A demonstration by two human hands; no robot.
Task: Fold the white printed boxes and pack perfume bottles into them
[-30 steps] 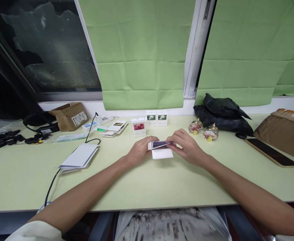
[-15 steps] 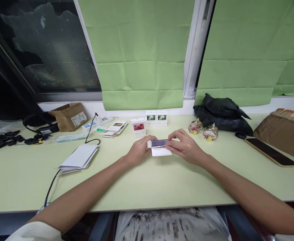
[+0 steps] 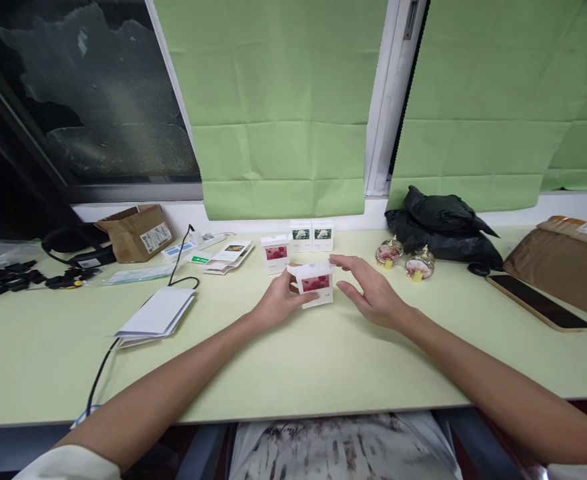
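Note:
My left hand (image 3: 278,303) holds a small white box with a red flower picture (image 3: 314,285) upright on the pale green table (image 3: 293,360), fingers against its left side. The box's top flaps stand up. My right hand (image 3: 368,293) hovers open just right of the box, fingers spread, touching nothing that I can see. Behind it stands a similar white box with a red picture (image 3: 275,255), and two white boxes with green pictures (image 3: 311,235) sit by the wall.
Two small glass bottles (image 3: 403,259) and a black bag (image 3: 441,227) lie at the right, with a phone (image 3: 538,302) and a brown parcel (image 3: 563,263). At the left are folded white cartons (image 3: 157,315), a black cable (image 3: 104,363), leaflets (image 3: 231,255) and a cardboard box (image 3: 136,231).
The flat carton has been raised into an upright box showing its red picture. My right hand let go and drew back to the right, opening; my left hand keeps hold.

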